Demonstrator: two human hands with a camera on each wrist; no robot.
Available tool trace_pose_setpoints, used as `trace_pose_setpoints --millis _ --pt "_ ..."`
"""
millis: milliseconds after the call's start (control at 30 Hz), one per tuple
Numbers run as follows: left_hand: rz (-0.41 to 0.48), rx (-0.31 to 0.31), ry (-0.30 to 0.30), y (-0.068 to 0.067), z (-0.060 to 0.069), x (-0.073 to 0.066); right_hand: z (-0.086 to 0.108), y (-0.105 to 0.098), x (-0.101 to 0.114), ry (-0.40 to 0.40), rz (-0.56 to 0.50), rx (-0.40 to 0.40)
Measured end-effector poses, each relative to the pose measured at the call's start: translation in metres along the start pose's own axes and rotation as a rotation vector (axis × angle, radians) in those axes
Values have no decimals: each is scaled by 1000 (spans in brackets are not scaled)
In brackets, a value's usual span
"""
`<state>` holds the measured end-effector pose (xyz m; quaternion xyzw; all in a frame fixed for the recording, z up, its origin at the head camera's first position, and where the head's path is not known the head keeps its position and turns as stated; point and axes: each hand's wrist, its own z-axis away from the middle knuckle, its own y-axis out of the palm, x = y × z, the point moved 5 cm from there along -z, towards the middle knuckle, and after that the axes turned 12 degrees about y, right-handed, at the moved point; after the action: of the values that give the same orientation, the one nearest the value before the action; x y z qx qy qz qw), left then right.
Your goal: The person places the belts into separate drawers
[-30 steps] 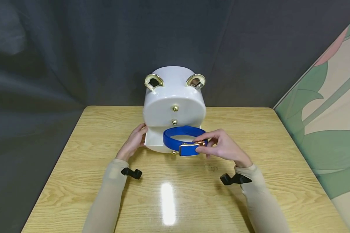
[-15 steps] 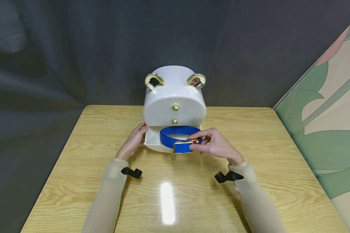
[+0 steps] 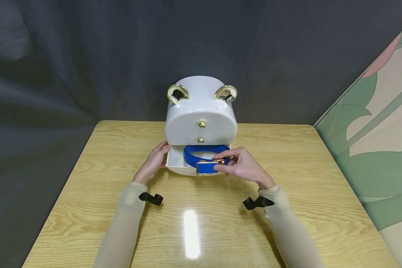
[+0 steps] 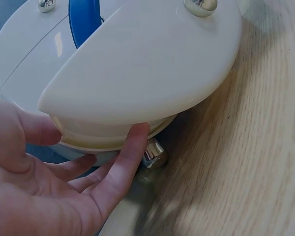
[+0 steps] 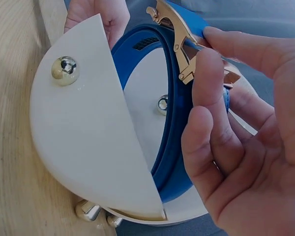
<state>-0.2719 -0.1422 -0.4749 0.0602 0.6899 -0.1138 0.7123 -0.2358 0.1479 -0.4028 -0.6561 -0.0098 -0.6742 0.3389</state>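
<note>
A blue belt (image 3: 191,159) with a gold-edged buckle is coiled into a loop. My right hand (image 3: 242,165) pinches it at the buckle between thumb and fingers. The loop sits partly inside the pulled-out lower drawer (image 3: 175,158) of a white rounded storage box (image 3: 187,128); its buckle is over the drawer's front edge. In the right wrist view the belt (image 5: 179,182) stands behind the drawer front (image 5: 88,118). My left hand (image 3: 154,162) rests against the box's lower left side, the fingertips touching the drawer's side in the left wrist view. Some fingers are partly hidden behind the box.
Two gold ear-shaped pieces (image 3: 178,93) stick up from the box top. Gold knobs (image 3: 202,124) line its front, and small metallic feet (image 4: 155,155) hold it off the wooden table (image 3: 127,137). A dark curtain (image 3: 127,63) hangs behind, with a patterned panel (image 3: 385,149) at the right.
My right hand has moved left and slightly toward the box with the belt, bringing the loop further into the drawer. The left hand and the box have stayed in place.
</note>
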Motion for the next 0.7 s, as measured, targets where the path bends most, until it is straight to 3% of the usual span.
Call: trace_pose_setpoints --millis 233,700 --pt "5 -8 -13 -1 1 0 -6 6 -3 25 21 -20" --pt "9 -8 -17 0 0 0 -17 18 -6 -50 110 -118"
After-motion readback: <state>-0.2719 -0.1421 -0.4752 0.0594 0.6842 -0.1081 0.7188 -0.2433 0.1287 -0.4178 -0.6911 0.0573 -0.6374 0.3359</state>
